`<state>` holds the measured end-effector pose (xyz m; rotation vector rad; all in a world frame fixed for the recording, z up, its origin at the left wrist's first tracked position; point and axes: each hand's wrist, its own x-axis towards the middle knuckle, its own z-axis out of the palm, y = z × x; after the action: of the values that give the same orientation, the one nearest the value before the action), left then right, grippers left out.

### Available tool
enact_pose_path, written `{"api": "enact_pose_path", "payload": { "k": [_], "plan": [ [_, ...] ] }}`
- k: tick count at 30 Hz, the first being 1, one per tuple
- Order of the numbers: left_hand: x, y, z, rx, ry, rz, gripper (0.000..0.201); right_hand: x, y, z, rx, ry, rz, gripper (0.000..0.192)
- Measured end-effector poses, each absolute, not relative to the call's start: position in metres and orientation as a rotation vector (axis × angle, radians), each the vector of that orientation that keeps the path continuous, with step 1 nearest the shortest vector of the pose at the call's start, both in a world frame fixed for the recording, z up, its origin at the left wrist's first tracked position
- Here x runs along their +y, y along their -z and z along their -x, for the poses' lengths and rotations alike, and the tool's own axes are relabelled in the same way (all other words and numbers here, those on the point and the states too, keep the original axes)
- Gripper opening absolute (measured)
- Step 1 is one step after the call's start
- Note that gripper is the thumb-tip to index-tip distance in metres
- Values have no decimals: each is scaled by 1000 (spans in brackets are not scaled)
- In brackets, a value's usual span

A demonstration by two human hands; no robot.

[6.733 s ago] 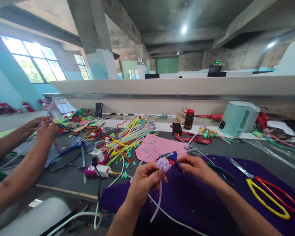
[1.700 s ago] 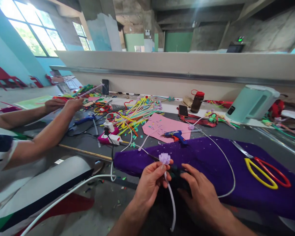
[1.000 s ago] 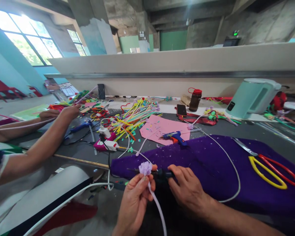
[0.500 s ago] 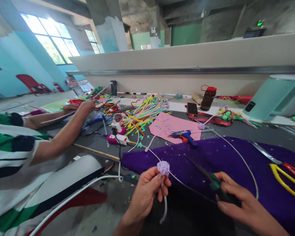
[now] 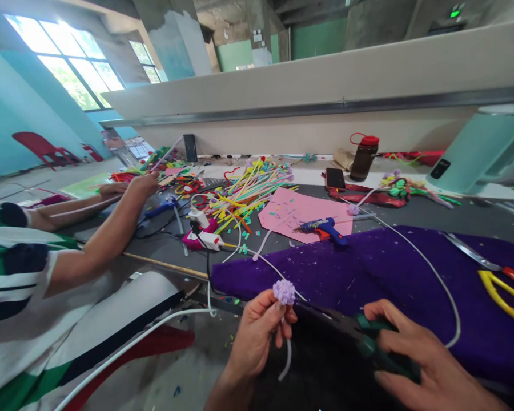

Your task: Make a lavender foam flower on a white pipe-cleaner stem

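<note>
My left hand (image 5: 261,325) pinches a small lilac pipe-cleaner flower (image 5: 284,291) just under its fuzzy, ruffled head. The flower's pale stem (image 5: 288,359) hangs below my fingers and curves at its end. On the other side, my right hand (image 5: 415,348) grips dark-bladed scissors by their green handles (image 5: 370,342). Their blades (image 5: 329,319) point left, towards the flower head, and are blurred and hard to see against my dark clothing. Under the scissors and beyond them lies a purple cloth (image 5: 325,268) dotted with lint.
A blue glue gun (image 5: 325,228) rests on a pink sheet (image 5: 278,208). Large scissors with red and yellow handles (image 5: 501,285) lie at right. Behind are heaped pipe cleaners (image 5: 248,188), a bottle (image 5: 364,160) and a teal kettle (image 5: 466,154). A co-worker's arm (image 5: 98,240) reaches in at left.
The scissors in my right hand have swung left and closer to the flower, and their green handles show more. My left hand has hardly moved. The view has tilted slightly down.
</note>
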<state>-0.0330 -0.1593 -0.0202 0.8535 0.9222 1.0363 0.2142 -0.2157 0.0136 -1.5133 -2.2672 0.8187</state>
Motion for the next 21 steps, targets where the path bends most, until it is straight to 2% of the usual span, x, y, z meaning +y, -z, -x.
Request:
{"api": "enact_pose_path", "payload": {
  "k": [11, 21],
  "plan": [
    [-159, 23, 33, 964, -1074, -836, 17, -212, -5, -212, -2233, -695, 1517, 3],
    [-159, 26, 32, 1015, -1086, -908, 18, -212, -5, -212, -2255, -706, 1529, 3]
  ]
}}
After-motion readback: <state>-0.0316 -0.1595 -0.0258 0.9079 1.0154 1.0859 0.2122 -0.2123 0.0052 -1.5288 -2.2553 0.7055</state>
